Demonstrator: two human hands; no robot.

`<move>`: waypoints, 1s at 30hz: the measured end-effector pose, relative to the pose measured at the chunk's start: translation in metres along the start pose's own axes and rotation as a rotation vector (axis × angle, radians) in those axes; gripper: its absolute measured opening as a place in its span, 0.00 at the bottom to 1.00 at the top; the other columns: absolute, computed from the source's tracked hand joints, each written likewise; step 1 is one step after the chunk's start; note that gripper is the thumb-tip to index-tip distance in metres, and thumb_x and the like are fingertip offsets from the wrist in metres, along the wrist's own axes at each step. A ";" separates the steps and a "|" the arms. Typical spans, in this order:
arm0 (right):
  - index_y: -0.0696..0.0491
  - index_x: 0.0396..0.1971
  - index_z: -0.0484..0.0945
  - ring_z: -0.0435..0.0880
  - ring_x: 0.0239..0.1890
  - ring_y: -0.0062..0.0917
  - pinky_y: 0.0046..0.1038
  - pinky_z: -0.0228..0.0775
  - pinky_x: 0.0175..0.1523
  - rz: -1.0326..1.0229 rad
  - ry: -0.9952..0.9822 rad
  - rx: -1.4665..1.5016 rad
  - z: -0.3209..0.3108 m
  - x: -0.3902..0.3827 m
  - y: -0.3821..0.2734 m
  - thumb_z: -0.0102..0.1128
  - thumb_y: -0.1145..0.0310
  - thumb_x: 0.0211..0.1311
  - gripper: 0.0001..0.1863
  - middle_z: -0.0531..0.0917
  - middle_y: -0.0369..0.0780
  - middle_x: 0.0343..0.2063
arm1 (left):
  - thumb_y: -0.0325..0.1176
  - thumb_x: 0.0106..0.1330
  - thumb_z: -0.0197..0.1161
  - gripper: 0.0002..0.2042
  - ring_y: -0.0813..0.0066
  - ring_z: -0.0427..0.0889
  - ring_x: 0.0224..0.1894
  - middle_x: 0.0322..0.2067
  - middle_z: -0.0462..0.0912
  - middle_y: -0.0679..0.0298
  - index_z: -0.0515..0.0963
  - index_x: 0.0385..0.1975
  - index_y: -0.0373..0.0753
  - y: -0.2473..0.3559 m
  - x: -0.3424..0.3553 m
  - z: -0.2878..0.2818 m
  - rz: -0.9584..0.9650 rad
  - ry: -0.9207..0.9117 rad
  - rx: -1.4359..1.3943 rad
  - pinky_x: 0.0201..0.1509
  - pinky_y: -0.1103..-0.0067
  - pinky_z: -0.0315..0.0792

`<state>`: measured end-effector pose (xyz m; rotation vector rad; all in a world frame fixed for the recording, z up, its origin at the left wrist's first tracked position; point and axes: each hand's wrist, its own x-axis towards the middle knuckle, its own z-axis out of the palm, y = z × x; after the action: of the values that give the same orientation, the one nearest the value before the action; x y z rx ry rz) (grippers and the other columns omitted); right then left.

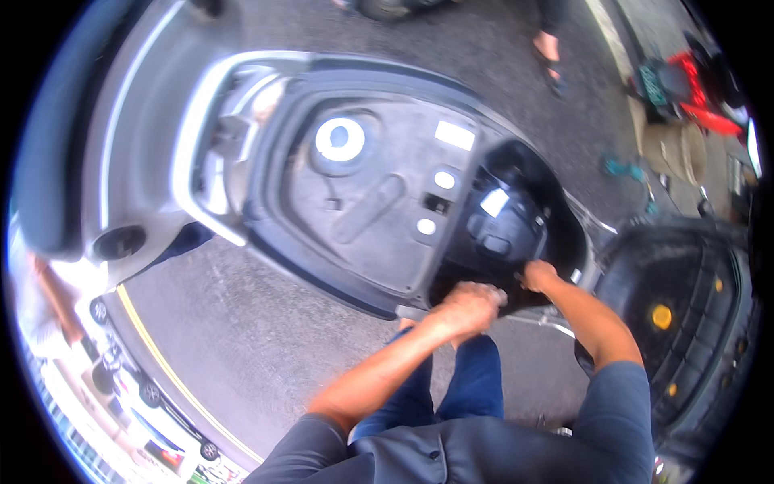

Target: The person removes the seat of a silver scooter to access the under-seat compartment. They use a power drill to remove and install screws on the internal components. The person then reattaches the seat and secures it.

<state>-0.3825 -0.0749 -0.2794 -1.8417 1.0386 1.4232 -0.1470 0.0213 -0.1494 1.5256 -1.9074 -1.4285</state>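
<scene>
In front of me is a scooter (339, 300) with its seat (693, 315) swung up to the right, showing a black underside with yellow pads. My left hand (468, 310) is closed at the near rim of the dark storage well (568, 242). Something small and pale shows at its fingertips, blurred. Inside the near right part of the well, my right hand (540, 277) has its fingers curled together; what they hold, if anything, is hidden. Beyond both hands, a black housing (506, 230) with a white label lies in the well.
Left of the well is a grey panel (375, 198) with a round white-labelled cap (339, 139). A bystander's foot (548, 48) is on the road at the top. A red motorcycle (701, 93) and a beige bucket (676, 152) stand at the upper right. Another person (40, 290) is at far left.
</scene>
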 end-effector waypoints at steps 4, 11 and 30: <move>0.54 0.41 0.85 0.84 0.49 0.37 0.36 0.77 0.53 0.113 -0.095 0.059 -0.014 -0.007 -0.009 0.61 0.56 0.61 0.17 0.86 0.45 0.44 | 0.31 0.55 0.59 0.10 0.55 0.84 0.40 0.36 0.85 0.57 0.82 0.36 0.41 0.002 0.001 0.005 -0.060 -0.040 -0.032 0.43 0.64 0.78; 0.53 0.40 0.86 0.84 0.51 0.37 0.37 0.78 0.52 0.070 -0.083 0.045 -0.006 0.000 -0.004 0.59 0.64 0.58 0.14 0.85 0.44 0.45 | 0.30 0.55 0.59 0.12 0.57 0.83 0.45 0.39 0.84 0.57 0.81 0.40 0.40 0.005 0.004 -0.007 -0.018 -0.022 -0.073 0.49 0.66 0.77; 0.61 0.34 0.84 0.88 0.28 0.30 0.32 0.81 0.38 0.111 -0.272 0.183 -0.050 -0.018 0.002 0.54 0.62 0.68 0.17 0.87 0.41 0.27 | 0.40 0.74 0.52 0.14 0.82 0.71 0.23 0.23 0.77 0.66 0.77 0.45 0.36 0.012 0.017 -0.047 -0.454 0.266 -1.290 0.27 0.84 0.64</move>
<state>-0.3607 -0.1124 -0.2489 -1.4346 1.1041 1.5371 -0.1257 -0.0175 -0.1233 1.2988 -0.2116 -1.8739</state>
